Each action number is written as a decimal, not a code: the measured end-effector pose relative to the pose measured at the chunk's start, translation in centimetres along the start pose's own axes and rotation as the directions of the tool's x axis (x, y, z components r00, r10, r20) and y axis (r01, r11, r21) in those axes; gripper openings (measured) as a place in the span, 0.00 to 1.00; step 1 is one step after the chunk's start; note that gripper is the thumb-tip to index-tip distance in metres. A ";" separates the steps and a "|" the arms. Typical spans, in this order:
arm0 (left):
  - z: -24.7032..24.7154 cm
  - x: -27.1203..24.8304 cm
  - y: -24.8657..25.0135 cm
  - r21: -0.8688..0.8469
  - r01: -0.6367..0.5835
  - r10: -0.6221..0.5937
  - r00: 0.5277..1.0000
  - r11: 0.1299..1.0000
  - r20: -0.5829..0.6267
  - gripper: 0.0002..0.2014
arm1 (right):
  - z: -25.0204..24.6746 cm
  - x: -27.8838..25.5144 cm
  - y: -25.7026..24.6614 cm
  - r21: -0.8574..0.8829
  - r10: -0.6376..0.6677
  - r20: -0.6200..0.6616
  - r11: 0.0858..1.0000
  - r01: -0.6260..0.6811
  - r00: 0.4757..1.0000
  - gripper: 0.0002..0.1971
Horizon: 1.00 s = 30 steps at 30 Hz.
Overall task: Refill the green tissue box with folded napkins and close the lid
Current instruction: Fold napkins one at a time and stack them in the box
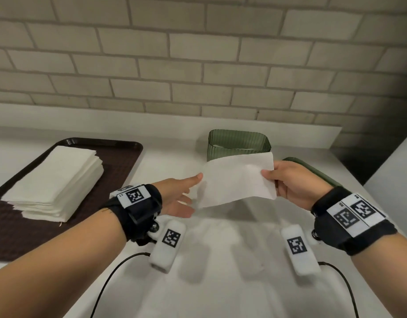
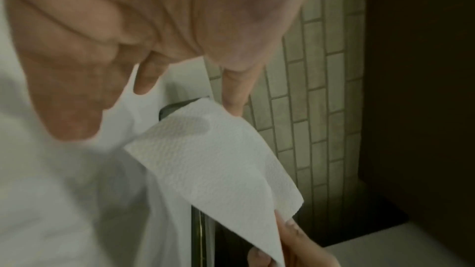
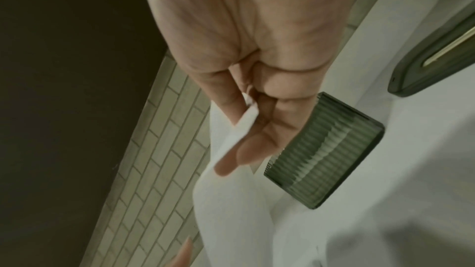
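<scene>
A white napkin (image 1: 237, 180) hangs unfolded in the air in front of the green tissue box (image 1: 239, 143). My right hand (image 1: 292, 182) pinches its right edge between thumb and fingers (image 3: 231, 161). My left hand (image 1: 186, 193) is spread with straight fingers, and one fingertip (image 2: 232, 98) touches the napkin's (image 2: 213, 161) left corner. The ribbed box (image 3: 326, 149) stands open on the counter with some white paper showing inside. Its green lid (image 1: 312, 171) lies flat behind my right hand, slot (image 3: 452, 48) facing up.
A thick stack of folded napkins (image 1: 53, 180) sits on a dark brown tray (image 1: 120, 171) at the left. The white counter (image 1: 221, 260) ends at a brick wall (image 1: 198, 65) behind the box. Black cables trail from both wrist cameras near the front edge.
</scene>
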<state>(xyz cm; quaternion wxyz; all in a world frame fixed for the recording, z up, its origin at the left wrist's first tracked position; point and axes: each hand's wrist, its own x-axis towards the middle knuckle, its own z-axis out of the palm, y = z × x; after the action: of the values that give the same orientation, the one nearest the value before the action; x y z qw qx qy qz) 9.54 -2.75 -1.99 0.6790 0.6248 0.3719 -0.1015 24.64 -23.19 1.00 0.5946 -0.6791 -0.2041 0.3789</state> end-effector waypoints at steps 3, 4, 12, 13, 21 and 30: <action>1.6 0.6 0.7 0.008 -0.031 0.029 0.991 0.999 0.133 0.33 | -1.3 -0.4 -0.2 0.047 -0.024 0.005 0.999 0.024 1.000 0.14; 2.4 0.7 1.1 0.034 -0.071 0.066 0.989 0.997 0.130 0.29 | -1.7 -0.4 -0.4 0.059 -0.030 -0.004 0.998 0.030 1.000 0.14; 5.4 1.9 3.2 -0.044 -0.170 0.173 0.983 0.984 0.058 0.10 | -5.6 -1.5 -1.7 0.046 -0.082 -0.042 0.995 0.084 0.996 0.13; 5.4 2.1 3.4 -0.051 -0.185 0.188 0.981 0.981 0.046 0.12 | -6.0 -1.5 -1.8 0.020 -0.079 -0.065 0.997 0.080 0.995 0.13; 5.5 2.8 5.9 -0.218 -0.284 0.296 0.955 0.934 0.023 0.15 | -6.2 -0.7 -1.5 -0.370 -0.123 -0.133 0.927 0.066 0.983 0.15; 4.2 6.0 9.5 -0.181 -0.406 0.400 0.914 0.896 -0.069 0.12 | -5.7 4.6 -2.7 -0.460 -0.174 -0.217 0.886 0.057 0.961 0.09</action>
<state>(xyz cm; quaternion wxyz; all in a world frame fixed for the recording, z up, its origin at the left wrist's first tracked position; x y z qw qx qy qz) 21.08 -2.72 1.31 0.7364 0.6215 0.2527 0.0867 32.38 -23.00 2.37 0.4643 -0.8270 -0.2493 0.1957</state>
